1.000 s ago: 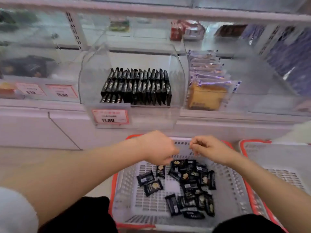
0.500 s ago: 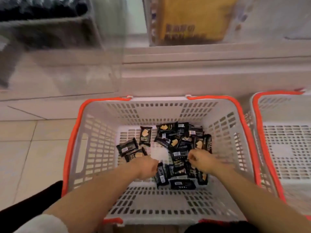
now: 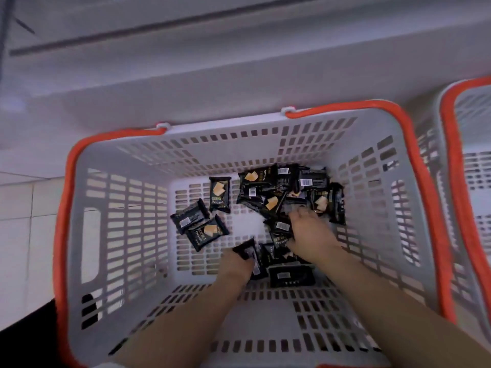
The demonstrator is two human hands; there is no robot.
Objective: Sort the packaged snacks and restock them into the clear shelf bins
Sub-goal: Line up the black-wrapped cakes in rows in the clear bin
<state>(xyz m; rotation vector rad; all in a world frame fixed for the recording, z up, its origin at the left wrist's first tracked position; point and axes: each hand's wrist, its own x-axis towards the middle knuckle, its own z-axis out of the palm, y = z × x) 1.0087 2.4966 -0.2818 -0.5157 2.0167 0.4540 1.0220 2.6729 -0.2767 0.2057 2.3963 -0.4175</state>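
Left hand: your left hand [image 3: 235, 264] is low in the basket [image 3: 425, 197], fingers curled round one black packet [image 3: 248, 252] at its near end.
Right hand: your right hand [image 3: 309, 236] lies on the heap [image 3: 287, 192], fingers spread and bent among the packets; whether it has one pinched, you cannot tell.
Snacks: all the black packets lie on the basket floor, most heaped at the far right, three loose ones [image 3: 202, 219] apart to the left.
Key relation: the heap lies just ahead of your right hand, touching its fingertips; the loose three lie ahead and left of your left hand, which is the nearer to them. The held packet's long axis runs away from you.
Surface: slotted plastic floor with high slotted walls, so you must lift straight up.
Room: a second basket [image 3: 449, 155] stands just beside on the right; a pale shelf base [image 3: 239, 75] runs behind; floor tile [image 3: 24, 208] lies to the left. The bins are out of view.
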